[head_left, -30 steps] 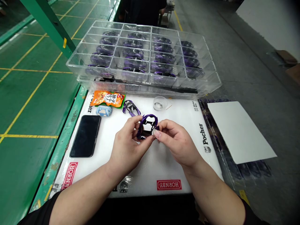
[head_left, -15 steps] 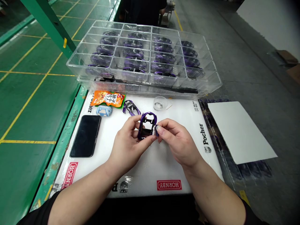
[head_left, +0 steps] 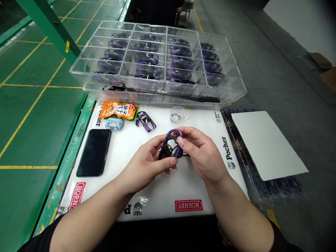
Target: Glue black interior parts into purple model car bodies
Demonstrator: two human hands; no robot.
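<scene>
Apparently mid-fitting: shell gripped in both hands

Purple shell (head_left: 170, 149) at centre, lifted off the mat (head_left: 157, 196) and tilted toward the viewer. Left hand (head_left: 147, 162) clamped on its near-left edge, thumb in front, fingers behind; right hand (head_left: 203, 154) pinches its upper right, thumb over the rim. Hands near each other, shell between them.

Step in hand, as I judge it: close handwork on the shell, perhaps seating or checking some part. Next move likely calls for a steady left hold and light, exact pressure from the right thumb, since the thin frame looks easily flexed.

Second shell (head_left: 146, 121) lies at ten o'clock; cup (head_left: 183, 112) at twelve, small bits inside too fine to name. Beyond it, the tray (head_left: 84, 75).

Hard to make out: most fingertips, behind the shell; a thin dark bit (head_left: 186, 154) at three o'clock, whether part of the shell or separate, I cannot tell. Sheet (head_left: 267, 145), also at three, covers much beneath. Person at twelve, cut off by the top edge.
</scene>
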